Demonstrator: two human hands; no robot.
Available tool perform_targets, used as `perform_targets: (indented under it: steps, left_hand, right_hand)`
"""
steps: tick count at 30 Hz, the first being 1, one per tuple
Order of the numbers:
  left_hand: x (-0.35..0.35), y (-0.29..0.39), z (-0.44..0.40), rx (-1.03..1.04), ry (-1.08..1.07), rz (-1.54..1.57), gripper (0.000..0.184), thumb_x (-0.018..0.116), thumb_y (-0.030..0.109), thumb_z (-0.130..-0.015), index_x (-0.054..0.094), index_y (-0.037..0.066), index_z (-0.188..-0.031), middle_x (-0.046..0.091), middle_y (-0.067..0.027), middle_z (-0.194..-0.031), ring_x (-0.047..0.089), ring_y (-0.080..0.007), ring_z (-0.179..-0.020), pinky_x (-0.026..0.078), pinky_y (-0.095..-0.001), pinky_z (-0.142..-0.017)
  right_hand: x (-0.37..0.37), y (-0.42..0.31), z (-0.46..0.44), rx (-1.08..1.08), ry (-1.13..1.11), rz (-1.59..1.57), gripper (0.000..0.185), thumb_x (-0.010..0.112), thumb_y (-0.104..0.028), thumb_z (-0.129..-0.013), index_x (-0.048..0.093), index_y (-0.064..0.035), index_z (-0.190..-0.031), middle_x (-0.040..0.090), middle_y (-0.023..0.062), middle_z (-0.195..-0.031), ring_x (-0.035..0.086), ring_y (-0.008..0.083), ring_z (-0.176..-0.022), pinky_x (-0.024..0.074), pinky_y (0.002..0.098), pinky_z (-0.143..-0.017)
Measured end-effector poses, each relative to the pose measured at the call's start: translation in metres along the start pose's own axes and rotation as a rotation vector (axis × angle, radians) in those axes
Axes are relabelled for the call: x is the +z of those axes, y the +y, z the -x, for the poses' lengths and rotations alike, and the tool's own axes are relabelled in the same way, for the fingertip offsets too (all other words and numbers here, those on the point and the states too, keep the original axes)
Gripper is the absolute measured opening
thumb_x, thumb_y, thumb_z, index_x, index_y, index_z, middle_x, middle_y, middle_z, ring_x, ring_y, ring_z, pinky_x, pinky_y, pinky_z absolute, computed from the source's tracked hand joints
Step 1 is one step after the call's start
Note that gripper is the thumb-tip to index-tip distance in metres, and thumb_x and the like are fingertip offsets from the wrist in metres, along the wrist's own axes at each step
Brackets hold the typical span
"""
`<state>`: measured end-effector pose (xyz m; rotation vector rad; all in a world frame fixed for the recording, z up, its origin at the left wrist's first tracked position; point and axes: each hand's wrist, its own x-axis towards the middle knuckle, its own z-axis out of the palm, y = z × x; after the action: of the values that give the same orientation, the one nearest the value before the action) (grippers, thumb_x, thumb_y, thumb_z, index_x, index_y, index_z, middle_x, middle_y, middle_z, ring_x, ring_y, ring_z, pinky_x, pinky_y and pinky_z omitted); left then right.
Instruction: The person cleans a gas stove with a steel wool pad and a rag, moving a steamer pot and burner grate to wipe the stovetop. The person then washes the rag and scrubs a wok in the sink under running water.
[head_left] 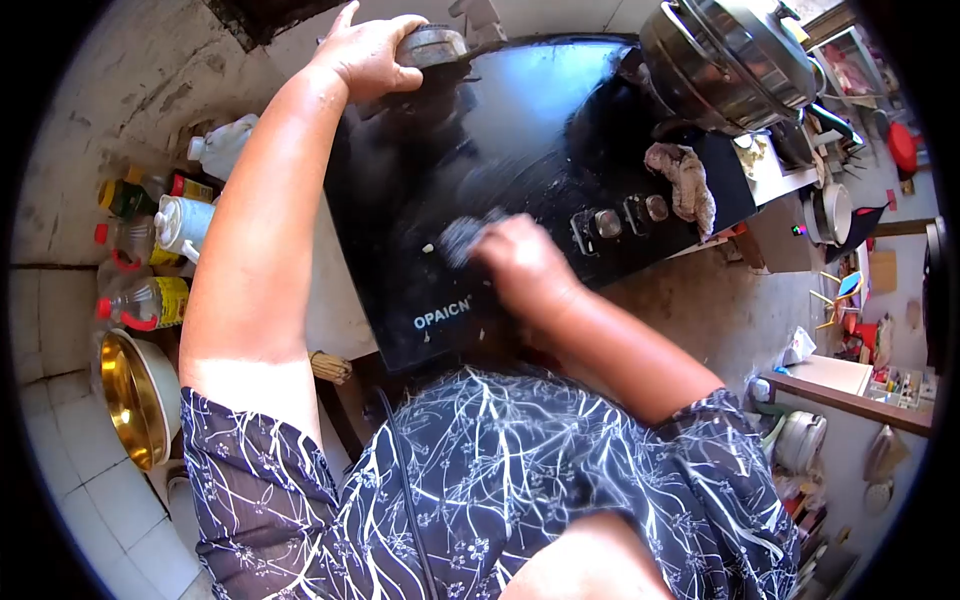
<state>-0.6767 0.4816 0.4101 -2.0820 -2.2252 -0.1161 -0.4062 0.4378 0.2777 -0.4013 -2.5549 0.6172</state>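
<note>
A black glass cooktop point(400, 200) marked OPAICN lies in front of me, with wet smears and small crumbs on it. My right hand point(525, 265), blurred by motion, is closed on a grey steel wool scrubber point(462, 240) pressed to the glass near the front left. At the far left corner my left hand point(368, 55) has its thumb and fingers around the edge of a round grey metal piece point(435, 46). Two control knobs point(608, 223) stand along the front edge. A crumpled, stained cloth point(683, 185) lies to their right.
A large steel pot point(730, 65) stands at the back right of the cooktop. Along the left wall are several bottles point(150, 302), a light-blue lidded jug point(182, 222) and a gold-coloured basin point(137, 400). A white pan point(830, 212) is farther right.
</note>
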Motion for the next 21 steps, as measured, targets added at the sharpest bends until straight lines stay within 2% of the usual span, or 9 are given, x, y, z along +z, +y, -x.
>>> perform_targets:
  steps: [2,3,4,6,10,11,14,16,21]
  left_hand:
    - [-0.004,0.003,-0.001,-0.030,-0.016,0.020,0.058,0.058,0.023,-0.065,0.050,0.018,-0.123,0.066,-0.0102,-0.095,0.060,-0.0222,-0.097,0.009,-0.0428,-0.112]
    - [-0.013,0.012,0.001,-0.092,-0.096,0.053,0.059,0.059,0.024,-0.066,0.050,0.018,-0.123,0.066,-0.0106,-0.093,0.061,-0.0220,-0.095,0.010,-0.0419,-0.112]
    - [-0.020,0.014,-0.001,-0.095,-0.099,0.049,0.059,0.059,0.024,-0.066,0.050,0.018,-0.123,0.066,-0.0106,-0.093,0.061,-0.0220,-0.095,0.010,-0.0419,-0.112]
    - [-0.028,0.015,-0.002,-0.070,-0.177,0.088,0.058,0.061,0.031,-0.062,0.053,0.013,-0.116,0.065,-0.0123,-0.098,0.057,-0.0248,-0.104,0.009,-0.0477,-0.110]
    - [-0.025,0.012,-0.001,-0.074,-0.177,0.080,0.060,0.061,0.031,-0.062,0.052,0.013,-0.118,0.065,-0.0124,-0.099,0.057,-0.0249,-0.105,0.009,-0.0473,-0.110]
    - [-0.024,0.011,-0.001,-0.076,-0.179,0.083,0.060,0.061,0.031,-0.062,0.052,0.013,-0.118,0.065,-0.0124,-0.099,0.057,-0.0249,-0.105,0.009,-0.0473,-0.110]
    - [-0.021,0.009,-0.002,-0.040,-0.154,0.054,0.060,0.061,0.031,-0.062,0.052,0.013,-0.118,0.064,-0.0123,-0.101,0.056,-0.0249,-0.106,0.009,-0.0473,-0.110]
    - [-0.020,0.010,-0.003,-0.043,-0.152,0.070,0.060,0.062,0.031,-0.062,0.052,0.014,-0.118,0.064,-0.0121,-0.102,0.056,-0.0249,-0.107,0.009,-0.0474,-0.110]
    - [-0.024,0.017,-0.001,-0.046,-0.163,0.050,0.059,0.062,0.031,-0.062,0.052,0.014,-0.118,0.064,-0.0117,-0.103,0.055,-0.0240,-0.108,0.009,-0.0469,-0.110]
  right_hand:
    - [-0.011,0.040,-0.008,0.135,0.199,0.189,0.025,0.054,0.005,-0.068,0.061,-0.0059,-0.089,0.059,0.0134,-0.089,0.054,0.0320,-0.084,0.0465,0.0379,-0.076]
    - [-0.011,0.058,-0.011,0.248,0.179,0.412,0.023,0.053,0.002,-0.068,0.060,-0.0076,-0.087,0.056,0.0101,-0.087,0.051,0.0292,-0.082,0.0455,0.0378,-0.072]
    - [-0.009,0.068,-0.013,0.265,0.192,0.464,0.024,0.054,0.000,-0.068,0.060,-0.0083,-0.090,0.055,0.0103,-0.088,0.051,0.0291,-0.081,0.0457,0.0378,-0.072]
    - [-0.005,0.043,-0.004,0.166,0.195,0.382,0.024,0.054,0.001,-0.066,0.060,-0.0079,-0.087,0.055,0.0109,-0.088,0.051,0.0297,-0.081,0.0459,0.0380,-0.071]
    - [-0.004,-0.017,0.028,-0.031,0.060,-0.002,0.019,0.057,0.000,-0.065,0.062,-0.0072,-0.081,0.057,0.0121,-0.084,0.052,0.0296,-0.081,0.0465,0.0382,-0.072]
    - [-0.008,-0.007,0.028,-0.005,0.041,0.023,0.017,0.059,0.000,-0.066,0.063,-0.0067,-0.082,0.057,0.0120,-0.087,0.052,0.0297,-0.082,0.0468,0.0395,-0.073]
    - [-0.014,0.039,0.003,0.275,0.131,0.237,0.022,0.056,0.002,-0.068,0.062,-0.0064,-0.087,0.057,0.0117,-0.092,0.052,0.0310,-0.090,0.0469,0.0407,-0.075]
    - [-0.005,0.054,-0.026,0.274,0.168,0.180,0.024,0.054,0.002,-0.068,0.062,-0.0077,-0.089,0.057,0.0106,-0.094,0.051,0.0318,-0.094,0.0458,0.0414,-0.078]
    - [0.040,0.017,-0.059,-0.042,0.016,-0.082,0.029,0.055,0.005,-0.062,0.062,-0.0088,-0.086,0.058,0.0084,-0.097,0.051,0.0312,-0.096,0.0433,0.0392,-0.085]
